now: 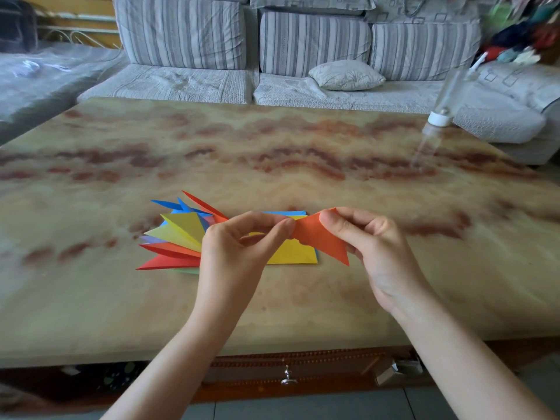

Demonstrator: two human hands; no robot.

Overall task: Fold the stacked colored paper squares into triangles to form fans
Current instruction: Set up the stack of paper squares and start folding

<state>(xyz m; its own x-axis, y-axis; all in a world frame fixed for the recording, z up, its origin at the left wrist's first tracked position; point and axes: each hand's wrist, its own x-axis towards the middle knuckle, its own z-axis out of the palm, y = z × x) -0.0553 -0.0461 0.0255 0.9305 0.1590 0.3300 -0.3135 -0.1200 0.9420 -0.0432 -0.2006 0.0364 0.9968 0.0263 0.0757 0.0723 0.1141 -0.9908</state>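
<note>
An orange paper (321, 239), folded into a triangle, is held just above the table between both hands. My left hand (236, 253) pinches its left tip between thumb and fingers. My right hand (372, 247) pinches its upper right edge. Under them lies the stack of flat paper squares (291, 253), yellow on top with blue edges showing. To the left, several folded triangles (178, 237) in yellow, red, blue, purple and green are spread out like a fan on the table; my left hand covers their right ends.
The marbled table (272, 153) reaches far beyond the papers. A clear bottle with a white cap (445, 98) stands at its far right corner. A grey striped sofa (303, 56) with a small cushion runs behind the table. A drawer knob (288, 378) sits below the front edge.
</note>
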